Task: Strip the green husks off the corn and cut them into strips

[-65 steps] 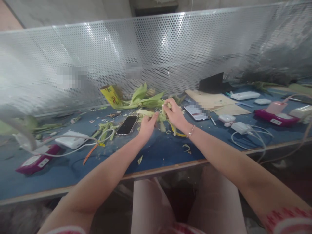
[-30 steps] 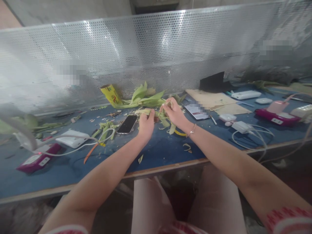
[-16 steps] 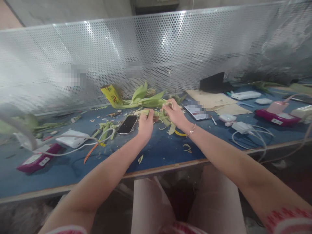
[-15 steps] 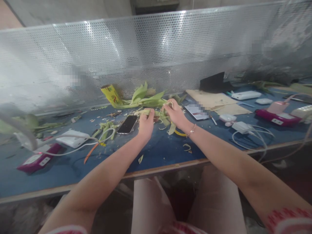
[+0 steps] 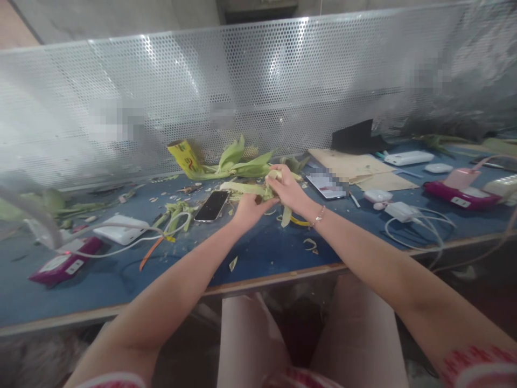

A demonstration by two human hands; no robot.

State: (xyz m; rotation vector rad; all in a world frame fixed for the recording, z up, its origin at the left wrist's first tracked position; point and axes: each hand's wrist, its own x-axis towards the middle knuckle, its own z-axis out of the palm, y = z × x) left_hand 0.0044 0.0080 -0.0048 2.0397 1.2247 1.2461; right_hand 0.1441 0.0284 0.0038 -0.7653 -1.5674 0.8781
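The left hand (image 5: 256,208) has shifted beside the right hand (image 5: 286,187), baring more pale husk (image 5: 244,188), so work seems gathered there. The right pinches the husk just above the tabletop (image 5: 262,248); the left half-curls against it, its grip hidden.

No wording is coming up legible. Yellow wrapper (image 5: 186,158), 10 o'clock from mid-view: carrying reddish markings, blurring past reading. Phone with lit screen (image 5: 321,186), 3 o'clock: displaying a pale page with a reddish band, partly pixelated, any print being too small to make out. Purple power unit (image 5: 54,269), 8 o'clock: showing pale panels, likewise defeating reading.
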